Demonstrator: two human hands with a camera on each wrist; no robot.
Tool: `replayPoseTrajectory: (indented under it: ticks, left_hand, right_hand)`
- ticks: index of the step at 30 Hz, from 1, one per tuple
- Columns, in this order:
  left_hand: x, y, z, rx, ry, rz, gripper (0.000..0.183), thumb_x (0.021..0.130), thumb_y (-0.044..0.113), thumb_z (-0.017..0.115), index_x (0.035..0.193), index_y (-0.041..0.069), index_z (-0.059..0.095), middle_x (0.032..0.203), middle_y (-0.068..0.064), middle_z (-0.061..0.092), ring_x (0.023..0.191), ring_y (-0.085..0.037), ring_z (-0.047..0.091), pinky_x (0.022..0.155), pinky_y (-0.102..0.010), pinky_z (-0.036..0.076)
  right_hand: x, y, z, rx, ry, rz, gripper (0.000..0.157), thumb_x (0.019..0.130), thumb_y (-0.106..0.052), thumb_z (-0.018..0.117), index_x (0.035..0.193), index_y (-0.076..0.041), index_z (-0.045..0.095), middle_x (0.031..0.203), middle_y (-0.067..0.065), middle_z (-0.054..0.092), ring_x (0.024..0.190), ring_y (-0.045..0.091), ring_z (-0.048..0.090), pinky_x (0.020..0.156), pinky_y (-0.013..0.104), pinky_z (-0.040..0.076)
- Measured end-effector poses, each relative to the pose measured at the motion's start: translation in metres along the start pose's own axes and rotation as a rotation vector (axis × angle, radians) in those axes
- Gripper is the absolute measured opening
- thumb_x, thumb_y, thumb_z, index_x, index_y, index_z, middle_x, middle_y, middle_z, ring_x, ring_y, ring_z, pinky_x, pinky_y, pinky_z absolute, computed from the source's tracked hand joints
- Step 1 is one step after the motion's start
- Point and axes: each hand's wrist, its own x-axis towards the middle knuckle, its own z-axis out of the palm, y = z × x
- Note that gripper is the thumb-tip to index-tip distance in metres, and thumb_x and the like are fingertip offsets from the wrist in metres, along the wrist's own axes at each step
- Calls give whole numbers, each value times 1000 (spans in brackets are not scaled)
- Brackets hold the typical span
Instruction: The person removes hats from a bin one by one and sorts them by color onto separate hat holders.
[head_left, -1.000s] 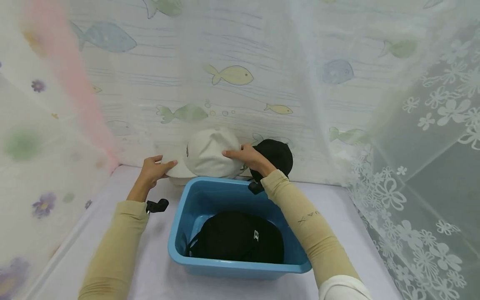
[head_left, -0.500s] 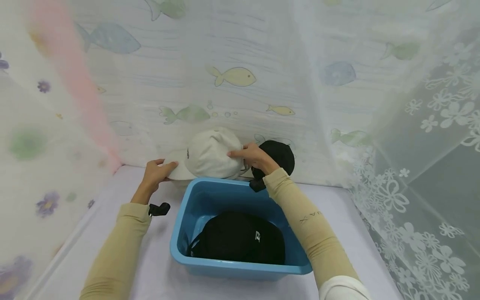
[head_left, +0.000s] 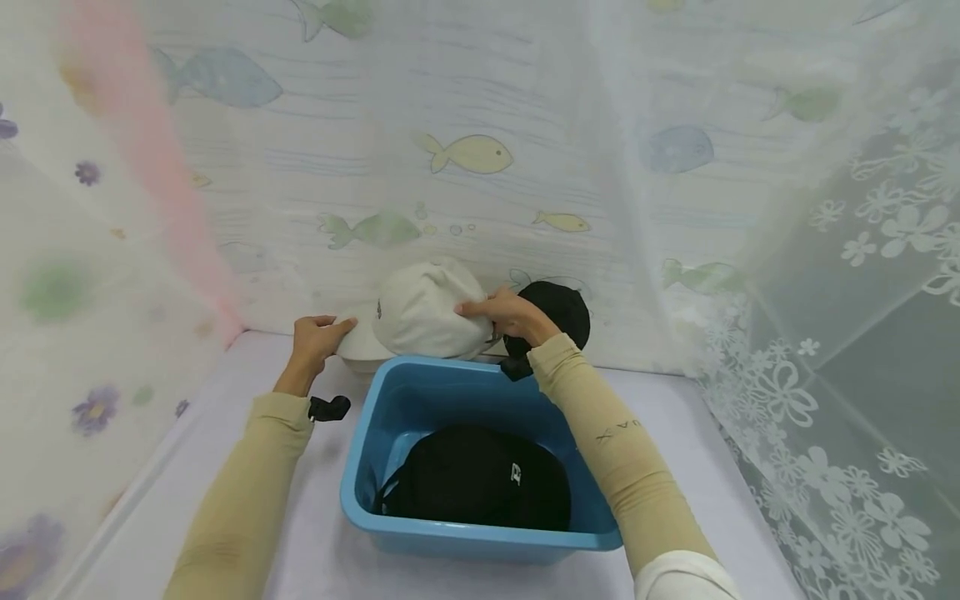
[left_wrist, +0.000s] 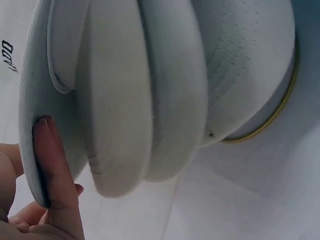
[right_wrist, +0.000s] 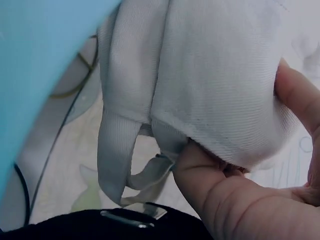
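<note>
In the head view a white cap [head_left: 427,312] sits behind the tub, its brim pointing left. My left hand [head_left: 313,343] pinches the front edge of that brim between thumb and fingers. At the back of the crown, my right hand [head_left: 512,313] pinches the fabric, just above the strap opening in the right wrist view. Seen from the left wrist, several white brims [left_wrist: 120,115] lie stacked beneath the held brim [left_wrist: 31,120]. A black cap [head_left: 562,307] stands partly hidden behind my right hand.
A blue tub [head_left: 487,536] stands in front of the caps, with a black cap [head_left: 472,475] bearing a small white logo inside. A white cloth covers the table [head_left: 315,500]. A fish-patterned curtain [head_left: 465,83] hangs behind, with sheer fabric at both sides.
The white cap's brim and my left hand have shifted slightly right. My right hand keeps its pinch on the crown; the view itself has moved a little.
</note>
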Motion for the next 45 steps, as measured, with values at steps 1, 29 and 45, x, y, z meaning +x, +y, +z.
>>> replayPoseTrajectory:
  ticks: [1, 29, 45]
  left_hand:
    - [0, 0, 1, -2, 2, -14, 68, 99, 26, 66, 146, -15, 40, 147, -33, 44, 125, -39, 58, 81, -25, 57]
    - [0, -23, -2, 2, -157, 56, 91, 92, 38, 76, 155, -7, 31, 143, -33, 52, 101, -19, 68, 73, -18, 57]
    - [-7, -18, 1, -75, -79, 51, 89, 91, 33, 78, 156, -6, 31, 141, -33, 53, 95, -16, 66, 68, -15, 55]
  right_hand:
    - [0, 0, -1, -16, -3, 9, 63, 97, -20, 70, 145, 8, 40, 143, 23, 46, 120, 35, 57, 109, 49, 48]
    - [-4, 1, -2, -234, -42, -70, 51, 95, -26, 72, 131, 4, 50, 122, 16, 54, 102, 26, 58, 92, 39, 54]
    - [-7, 9, -1, -202, -48, -95, 39, 98, -21, 69, 124, 4, 53, 112, 12, 56, 95, 22, 58, 84, 32, 54]
